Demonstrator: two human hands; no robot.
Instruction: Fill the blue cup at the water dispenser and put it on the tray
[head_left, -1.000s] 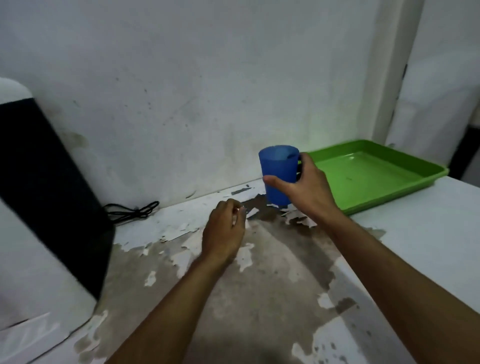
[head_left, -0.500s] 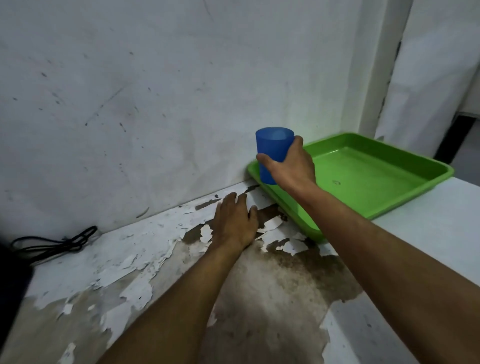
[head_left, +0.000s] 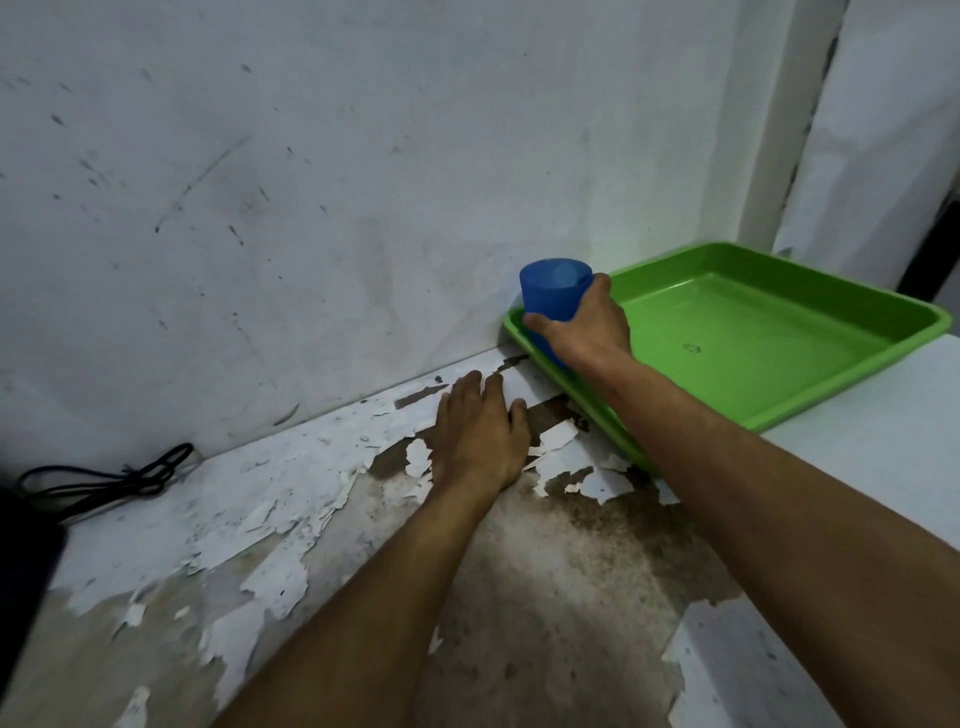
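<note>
Right hand wraps the blue cup, fingers closed around its side, thumb across the front. Cup upright, at the near-left corner of the green tray, about 1 o'clock from frame centre; its base is hidden by the hand, can't tell if it touches the tray floor. Left hand lies flat, palm down, fingers spread and holding nothing, on the table with peeling white paint, at 7 o'clock from the cup, just beside the tray edge. Black cable coiled at 9 o'clock by the wall.
</note>
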